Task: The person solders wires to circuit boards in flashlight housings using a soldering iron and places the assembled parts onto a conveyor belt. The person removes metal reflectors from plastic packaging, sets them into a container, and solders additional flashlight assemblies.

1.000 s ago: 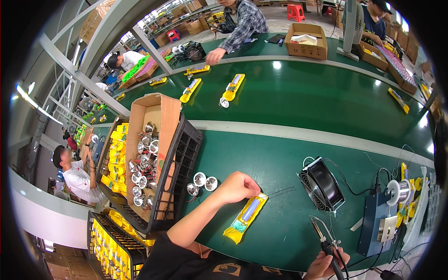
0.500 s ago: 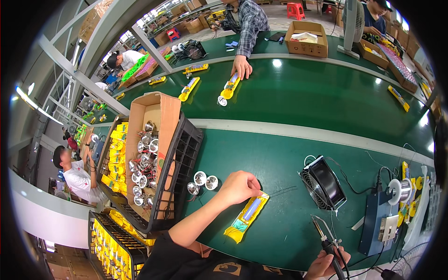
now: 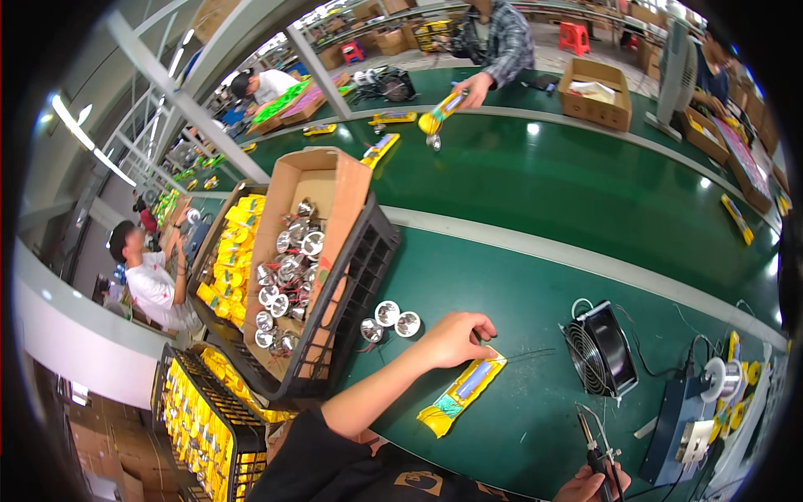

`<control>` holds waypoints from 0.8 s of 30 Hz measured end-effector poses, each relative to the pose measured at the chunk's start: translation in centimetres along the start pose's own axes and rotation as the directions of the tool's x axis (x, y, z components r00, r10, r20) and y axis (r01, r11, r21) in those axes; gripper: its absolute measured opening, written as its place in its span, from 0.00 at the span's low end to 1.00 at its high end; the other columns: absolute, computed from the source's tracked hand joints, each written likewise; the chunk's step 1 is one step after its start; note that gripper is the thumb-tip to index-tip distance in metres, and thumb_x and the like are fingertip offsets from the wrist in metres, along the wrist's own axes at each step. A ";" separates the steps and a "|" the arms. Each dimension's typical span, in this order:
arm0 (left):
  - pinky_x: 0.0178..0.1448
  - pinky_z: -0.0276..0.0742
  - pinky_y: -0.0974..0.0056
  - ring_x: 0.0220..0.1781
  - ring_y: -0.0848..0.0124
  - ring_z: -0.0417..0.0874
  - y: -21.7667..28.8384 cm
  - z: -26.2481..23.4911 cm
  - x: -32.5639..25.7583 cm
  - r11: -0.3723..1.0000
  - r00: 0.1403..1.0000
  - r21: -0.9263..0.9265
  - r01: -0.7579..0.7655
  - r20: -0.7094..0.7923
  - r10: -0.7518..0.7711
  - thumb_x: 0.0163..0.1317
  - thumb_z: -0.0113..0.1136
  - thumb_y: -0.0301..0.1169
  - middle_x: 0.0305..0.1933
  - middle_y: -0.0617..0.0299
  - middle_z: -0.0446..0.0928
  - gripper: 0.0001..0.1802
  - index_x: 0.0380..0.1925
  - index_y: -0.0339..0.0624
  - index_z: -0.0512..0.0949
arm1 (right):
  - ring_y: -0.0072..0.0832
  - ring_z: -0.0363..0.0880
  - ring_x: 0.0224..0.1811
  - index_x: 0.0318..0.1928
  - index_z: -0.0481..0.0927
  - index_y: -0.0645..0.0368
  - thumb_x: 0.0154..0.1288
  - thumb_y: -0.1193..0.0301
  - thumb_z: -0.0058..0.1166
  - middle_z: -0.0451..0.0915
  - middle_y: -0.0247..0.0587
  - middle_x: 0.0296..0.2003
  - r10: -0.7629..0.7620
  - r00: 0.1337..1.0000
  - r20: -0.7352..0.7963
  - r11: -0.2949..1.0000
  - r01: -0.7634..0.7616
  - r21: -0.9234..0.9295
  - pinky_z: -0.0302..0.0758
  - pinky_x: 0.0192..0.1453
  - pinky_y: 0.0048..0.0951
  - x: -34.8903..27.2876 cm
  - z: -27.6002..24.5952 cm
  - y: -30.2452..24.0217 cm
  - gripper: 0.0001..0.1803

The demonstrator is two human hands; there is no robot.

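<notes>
A yellow half-shell lamp housing (image 3: 435, 421) lies slantwise on the green bench, with a blue cylindrical battery (image 3: 476, 379) and a small green circuit board (image 3: 449, 407) inside. Thin wires (image 3: 535, 352) stretch right from its far end. My left hand (image 3: 456, 339) is at that far end, thumb against or just over the housing, index finger curled and apart from it. At the lower right, my right hand (image 3: 592, 484) grips a soldering iron (image 3: 595, 458), its tip pointing up and away; a thin bent metal tube runs beside the tip.
Three loose reflector cups (image 3: 387, 314) sit left of my hand. A cardboard box of reflectors (image 3: 288, 272) rests on a black crate (image 3: 355, 289). To the right stand a small fan (image 3: 598, 351) and a blue soldering station (image 3: 673, 431) with a solder spool (image 3: 721, 381). Across the belt, a co-worker's hand (image 3: 475, 89) holds a yellow housing.
The view has shifted, so the bench appears farther right. My left thumb and index finger have parted. The co-worker across the belt has lifted a yellow housing with its reflector.
</notes>
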State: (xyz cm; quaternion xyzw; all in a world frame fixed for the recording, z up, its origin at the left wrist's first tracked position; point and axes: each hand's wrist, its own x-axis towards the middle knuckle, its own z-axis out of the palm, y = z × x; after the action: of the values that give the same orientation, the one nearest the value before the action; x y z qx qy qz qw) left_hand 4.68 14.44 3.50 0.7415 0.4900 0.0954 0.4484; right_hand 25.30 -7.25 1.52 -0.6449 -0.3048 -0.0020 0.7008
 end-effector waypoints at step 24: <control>0.27 0.69 0.65 0.25 0.62 0.72 -9.0 0.1 -10.9 0.987 0.533 0.148 0.070 -0.841 0.088 0.50 0.59 0.26 0.26 0.57 0.68 0.05 0.28 0.42 0.77 | 0.32 0.67 0.22 0.30 0.64 0.65 0.64 0.61 0.39 0.65 0.42 0.23 -0.071 0.973 0.218 0.984 0.105 -0.147 0.67 0.25 0.32 -1.7 1.9 -3.1 0.17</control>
State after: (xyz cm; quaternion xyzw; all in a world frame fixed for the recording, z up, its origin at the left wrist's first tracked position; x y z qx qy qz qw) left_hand -6.49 6.63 -0.18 0.6395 0.6476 0.4038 0.0931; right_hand 21.89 -6.69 3.56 -0.6806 -0.4051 0.0114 0.6104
